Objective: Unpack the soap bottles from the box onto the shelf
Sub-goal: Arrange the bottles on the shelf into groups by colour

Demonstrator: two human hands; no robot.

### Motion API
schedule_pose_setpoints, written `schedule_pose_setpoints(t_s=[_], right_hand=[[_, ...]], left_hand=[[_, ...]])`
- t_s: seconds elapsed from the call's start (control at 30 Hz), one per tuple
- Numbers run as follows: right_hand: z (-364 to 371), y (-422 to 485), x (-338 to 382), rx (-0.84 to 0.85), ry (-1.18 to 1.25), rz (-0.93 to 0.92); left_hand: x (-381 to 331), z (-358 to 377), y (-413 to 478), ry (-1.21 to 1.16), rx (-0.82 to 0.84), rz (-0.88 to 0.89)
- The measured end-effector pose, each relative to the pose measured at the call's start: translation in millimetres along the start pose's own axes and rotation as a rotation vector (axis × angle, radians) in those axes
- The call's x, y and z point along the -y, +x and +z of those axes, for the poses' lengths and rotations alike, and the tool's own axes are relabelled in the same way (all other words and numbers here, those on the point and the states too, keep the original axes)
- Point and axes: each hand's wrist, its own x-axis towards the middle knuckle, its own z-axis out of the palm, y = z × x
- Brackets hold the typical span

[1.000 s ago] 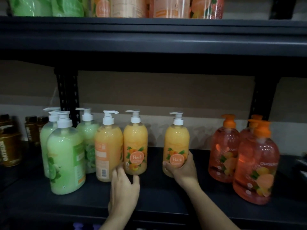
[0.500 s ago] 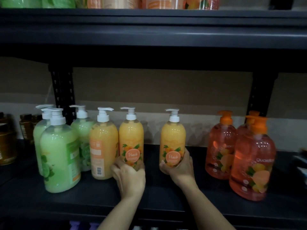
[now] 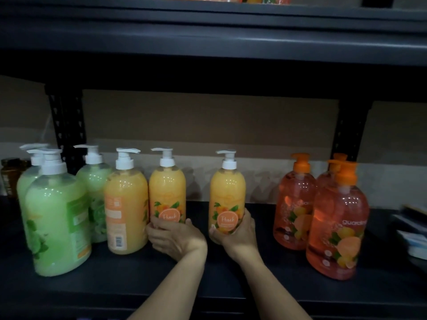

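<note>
Three yellow-orange peach soap bottles with white pumps stand on the dark shelf [image 3: 143, 271]. My left hand [image 3: 175, 237] grips the base of the middle peach bottle [image 3: 167, 190]. My right hand [image 3: 238, 234] grips the lower part of the right peach bottle [image 3: 227, 195], which stands apart from the others. A third peach bottle [image 3: 126, 204] stands to the left with its back label facing me. The box is out of view.
Green soap bottles [image 3: 55, 218] crowd the shelf's left end, with brown jars [image 3: 10, 176] behind them. Orange pump bottles [image 3: 337, 227] stand at the right, beside flat packets [image 3: 413, 236]. An upper shelf [image 3: 208, 31] overhangs closely.
My left hand moved from the shelf surface up onto the middle peach bottle and closed round its base. My right hand stayed on the right peach bottle. The view shifted slightly downward.
</note>
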Motion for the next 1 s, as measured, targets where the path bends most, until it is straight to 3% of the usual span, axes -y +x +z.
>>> schedule_pose_setpoints(t_s=[0.23,0.63,1.0], right_hand=[[-2,2,0,-0.004,0.020,0.024],[-4,2,1,-0.015,0.047,0.037],[-1,2,-3,-0.002,0.087,0.065]], left_hand=[[0,-3,9,0.034,0.043,-0.005],[4,-13,6,0.027,0.333,0.140],[5,-25,6,0.001,0.395,0.139]])
